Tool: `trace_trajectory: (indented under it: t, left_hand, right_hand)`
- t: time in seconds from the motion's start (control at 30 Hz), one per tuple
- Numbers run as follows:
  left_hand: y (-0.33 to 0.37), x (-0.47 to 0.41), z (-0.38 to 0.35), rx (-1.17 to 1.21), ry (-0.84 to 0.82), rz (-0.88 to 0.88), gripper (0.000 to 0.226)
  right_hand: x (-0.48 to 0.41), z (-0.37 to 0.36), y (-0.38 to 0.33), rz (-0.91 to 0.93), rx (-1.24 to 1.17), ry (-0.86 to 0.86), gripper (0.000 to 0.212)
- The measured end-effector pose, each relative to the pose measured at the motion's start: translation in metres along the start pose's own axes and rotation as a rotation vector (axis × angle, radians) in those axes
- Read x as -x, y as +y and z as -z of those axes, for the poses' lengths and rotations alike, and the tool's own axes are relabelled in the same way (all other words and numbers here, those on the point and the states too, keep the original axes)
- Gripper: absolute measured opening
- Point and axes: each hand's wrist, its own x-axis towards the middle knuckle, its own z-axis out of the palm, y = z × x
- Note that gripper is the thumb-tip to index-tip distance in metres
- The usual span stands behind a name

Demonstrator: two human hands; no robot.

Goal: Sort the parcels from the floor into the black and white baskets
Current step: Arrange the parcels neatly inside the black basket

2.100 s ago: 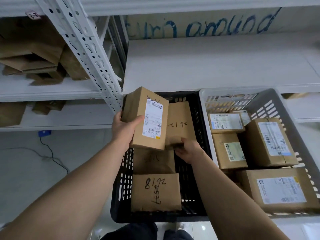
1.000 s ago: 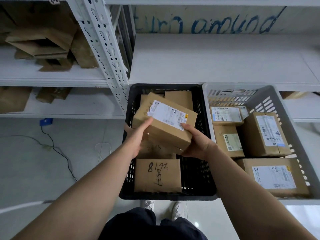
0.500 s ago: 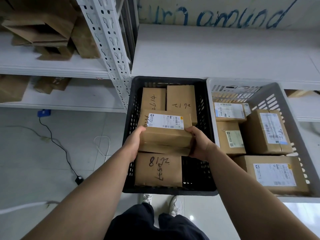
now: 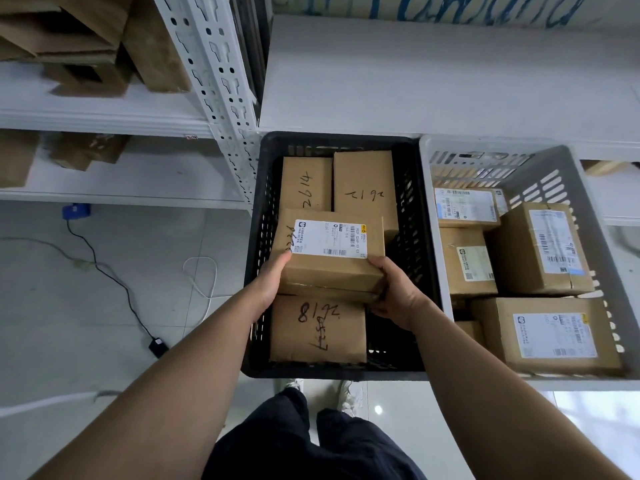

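A brown parcel with a white shipping label [image 4: 330, 252] lies flat in the middle of the black basket [image 4: 258, 258], on top of other parcels. My left hand [image 4: 273, 280] grips its left near corner and my right hand [image 4: 394, 292] grips its right near corner. Around it in the black basket lie brown parcels with handwritten numbers: two at the back [image 4: 363, 188] and one at the front [image 4: 318, 329]. The white basket [image 4: 588, 209] stands right beside it and holds several labelled brown parcels [image 4: 540, 247].
Both baskets stand side by side under a white shelf board [image 4: 433, 77]. A perforated white rack post [image 4: 218, 84] rises at the left, with cardboard boxes [image 4: 86, 46] on its shelves. Cables [image 4: 114, 278] and a small adapter lie on the tiled floor at left. My legs and shoes show below.
The labelled parcel went from upright in my left hand to flat between both hands, then down into the middle of the black basket. Since half a second ago it has barely moved.
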Motion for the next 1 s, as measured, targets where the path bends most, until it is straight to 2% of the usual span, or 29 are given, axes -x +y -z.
trace_trajectory:
  t: [0.1,0.13,0.2,0.27,0.33,0.43,0.53,0.6,0.67,0.83,1.0]
  left_hand:
    - [-0.004,-0.009,0.000,-0.018,0.048,0.042,0.122]
    - [-0.001,-0.006,-0.002,-0.039,0.073,0.054,0.124]
    - [0.006,0.005,-0.007,-0.101,0.105,0.061,0.109]
    - [0.007,0.010,-0.010,-0.124,0.124,0.049,0.095]
    - [0.004,0.010,-0.010,-0.097,0.126,0.028,0.093]
    - [0.001,0.010,-0.012,-0.029,0.117,0.013,0.093]
    - [0.000,0.010,-0.015,-0.041,0.118,0.016,0.101]
    - [0.000,0.009,-0.015,-0.057,0.132,0.031,0.119]
    - [-0.002,0.009,-0.016,-0.051,0.147,0.033,0.117]
    - [-0.009,0.008,-0.017,-0.072,0.205,0.010,0.095]
    - [-0.003,0.013,-0.024,-0.085,0.253,0.016,0.088]
  right_hand:
    - [0.001,0.004,0.008,0.072,0.004,-0.102,0.069]
    - [0.000,0.006,0.010,0.105,0.003,-0.127,0.078]
    - [-0.001,0.009,0.012,0.128,-0.007,-0.133,0.092]
    - [0.002,0.006,0.007,0.158,-0.016,-0.138,0.077]
    - [0.006,0.004,0.002,0.163,-0.011,-0.134,0.064]
    - [0.009,0.003,-0.001,0.162,0.025,-0.133,0.062]
    - [0.008,0.004,-0.001,0.133,0.107,-0.104,0.073]
    - [0.008,0.005,-0.002,0.118,0.128,-0.090,0.097]
    - [0.008,0.006,-0.001,0.103,0.126,-0.086,0.115]
    - [0.013,0.004,0.002,0.150,0.125,-0.104,0.106]
    - [0.022,0.000,-0.001,0.181,0.133,0.001,0.116]
